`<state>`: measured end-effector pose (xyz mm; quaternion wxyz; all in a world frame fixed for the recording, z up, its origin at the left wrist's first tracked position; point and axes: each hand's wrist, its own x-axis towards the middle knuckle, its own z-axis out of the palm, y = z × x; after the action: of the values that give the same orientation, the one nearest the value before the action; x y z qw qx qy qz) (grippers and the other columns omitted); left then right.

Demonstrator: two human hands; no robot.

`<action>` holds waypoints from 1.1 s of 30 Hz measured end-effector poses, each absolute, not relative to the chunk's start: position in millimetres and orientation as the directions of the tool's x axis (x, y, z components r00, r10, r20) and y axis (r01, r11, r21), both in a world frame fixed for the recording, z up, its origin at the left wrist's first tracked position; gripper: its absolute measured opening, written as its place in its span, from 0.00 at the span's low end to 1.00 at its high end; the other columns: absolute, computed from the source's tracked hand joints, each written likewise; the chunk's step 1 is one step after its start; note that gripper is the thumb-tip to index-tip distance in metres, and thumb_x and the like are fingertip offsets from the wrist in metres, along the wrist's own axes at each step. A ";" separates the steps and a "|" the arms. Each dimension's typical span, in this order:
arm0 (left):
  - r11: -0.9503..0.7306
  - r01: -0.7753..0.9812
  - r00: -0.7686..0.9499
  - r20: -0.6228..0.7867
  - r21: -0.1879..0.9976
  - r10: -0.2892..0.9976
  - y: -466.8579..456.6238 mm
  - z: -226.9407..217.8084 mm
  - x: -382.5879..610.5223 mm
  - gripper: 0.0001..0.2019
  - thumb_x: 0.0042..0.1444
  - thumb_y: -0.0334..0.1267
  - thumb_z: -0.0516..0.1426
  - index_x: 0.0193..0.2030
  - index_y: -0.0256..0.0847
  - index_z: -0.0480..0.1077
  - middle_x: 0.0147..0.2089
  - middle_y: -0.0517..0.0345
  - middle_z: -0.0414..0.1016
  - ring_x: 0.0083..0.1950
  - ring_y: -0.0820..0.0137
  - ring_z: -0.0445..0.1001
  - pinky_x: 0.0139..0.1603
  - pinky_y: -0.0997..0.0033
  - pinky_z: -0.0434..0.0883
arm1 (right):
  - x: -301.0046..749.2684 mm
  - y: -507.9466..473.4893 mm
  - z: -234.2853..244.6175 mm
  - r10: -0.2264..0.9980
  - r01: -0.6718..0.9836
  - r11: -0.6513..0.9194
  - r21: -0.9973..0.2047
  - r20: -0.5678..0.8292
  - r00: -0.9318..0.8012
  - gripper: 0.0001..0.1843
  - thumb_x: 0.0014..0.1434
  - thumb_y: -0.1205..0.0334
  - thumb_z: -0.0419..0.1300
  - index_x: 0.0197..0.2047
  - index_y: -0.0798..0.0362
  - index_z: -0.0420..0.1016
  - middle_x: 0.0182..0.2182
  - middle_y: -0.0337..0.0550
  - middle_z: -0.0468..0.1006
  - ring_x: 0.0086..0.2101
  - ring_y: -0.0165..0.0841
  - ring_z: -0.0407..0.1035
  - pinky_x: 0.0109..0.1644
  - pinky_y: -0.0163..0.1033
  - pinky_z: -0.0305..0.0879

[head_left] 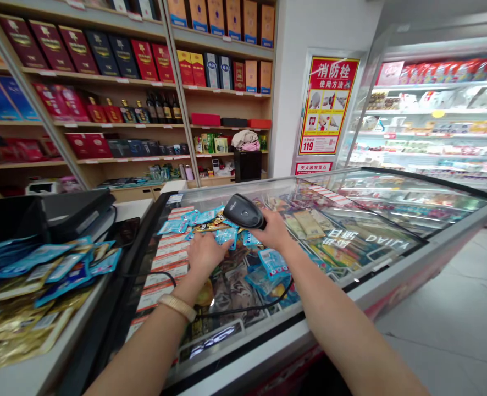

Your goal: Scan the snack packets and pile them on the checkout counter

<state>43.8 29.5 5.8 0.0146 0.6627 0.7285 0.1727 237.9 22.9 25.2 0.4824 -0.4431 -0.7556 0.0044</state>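
Observation:
My right hand [273,230] is wrapped around the handle of a black barcode scanner [243,211], whose head points left over a pile of small snack packets. Below it, my left hand [205,254] reaches into that pile with fingers curled, its thumb against a blue packet [226,235]; the fingertips are hidden. More blue packets [175,225] and a few gold ones lie on the glass top of the chest freezer [264,330]. Another blue packet [273,263] lies under my right wrist. A black cable [243,311] runs across the glass beneath both forearms.
On the left, a white counter [72,324] bears a heap of blue and gold packets [45,280] and a black device [78,212]. Shelves of boxes and bottles [161,107] stand behind. A lit refrigerated display [437,110] is at the right, past the freezer.

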 end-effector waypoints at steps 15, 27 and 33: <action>-0.051 0.585 0.000 0.064 0.809 0.998 11.7 26.0 -3.5 0.18 0.35 0.48 0.65 0.22 0.43 0.59 0.18 0.66 0.63 0.22 0.70 0.68 0.22 0.72 0.62 | 234.6 19.2 25.2 0.699 0.639 0.621 -0.454 0.690 -0.189 0.12 0.46 0.63 0.63 0.37 0.51 0.76 0.31 0.42 0.80 0.33 0.38 0.74 0.36 0.35 0.64; -0.117 0.038 -0.218 0.122 0.992 0.968 6.0 6.5 -18.7 0.16 0.36 0.41 0.66 0.32 0.40 0.69 0.37 0.57 0.77 0.31 0.70 0.75 0.35 0.65 0.75 | 221.2 5.9 32.6 0.671 0.546 0.726 -0.419 0.606 -0.427 0.12 0.46 0.63 0.63 0.37 0.53 0.77 0.30 0.40 0.79 0.32 0.34 0.73 0.38 0.34 0.65; -0.195 0.044 -0.241 0.200 0.980 0.950 6.3 4.7 -16.2 0.19 0.36 0.43 0.66 0.37 0.38 0.72 0.37 0.55 0.79 0.34 0.67 0.76 0.39 0.64 0.75 | 216.0 1.9 34.4 0.692 0.559 0.711 -0.426 0.564 -0.451 0.11 0.47 0.60 0.64 0.36 0.52 0.78 0.30 0.40 0.79 0.32 0.34 0.73 0.38 0.33 0.65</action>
<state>-16.2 6.3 4.7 0.3771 0.4872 0.5101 0.6002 216.0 1.9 34.4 0.3717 -0.3693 -0.8471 0.0891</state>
